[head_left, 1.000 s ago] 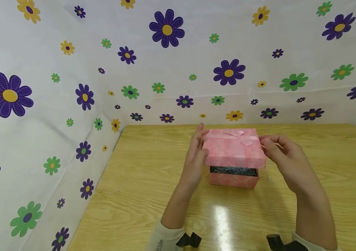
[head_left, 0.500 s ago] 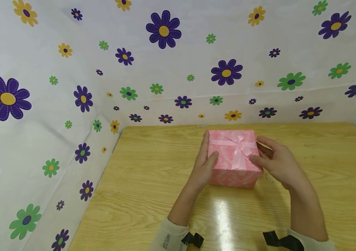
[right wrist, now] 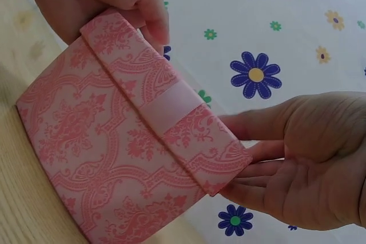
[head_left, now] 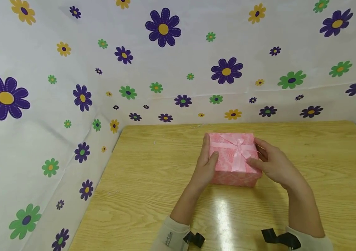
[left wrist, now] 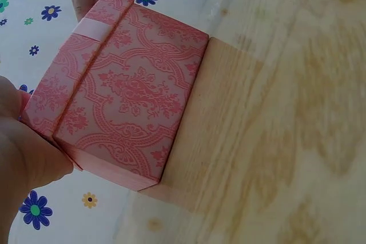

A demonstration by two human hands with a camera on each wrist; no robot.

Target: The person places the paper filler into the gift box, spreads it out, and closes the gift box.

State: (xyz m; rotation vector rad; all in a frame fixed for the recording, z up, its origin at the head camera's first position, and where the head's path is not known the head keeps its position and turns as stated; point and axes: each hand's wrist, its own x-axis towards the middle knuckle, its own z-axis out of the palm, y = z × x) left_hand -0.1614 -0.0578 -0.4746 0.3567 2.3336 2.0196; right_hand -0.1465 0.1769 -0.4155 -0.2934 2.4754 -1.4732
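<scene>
A pink patterned gift box stands on the wooden table, its lid fitted over the top. Pink ribbon crosses the lid and ends in a bow. My left hand holds the lid's left side, thumb on top and fingers along the side. From the right, my right hand grips the lid with its thumb on the top edge and its fingers at the far side. In the left wrist view, the lid's rim meets the box wall in an even seam.
The light wooden table extends around the box. Behind it and to the left hangs a white cloth with purple, green and yellow flowers. Small pale scraps lie near the table's back edge. Black straps circle both wrists.
Both hands have lowered the lid, earlier held tilted above the open box with dark shredded filling showing, onto the box. In the last half second it has sunk slightly further.
</scene>
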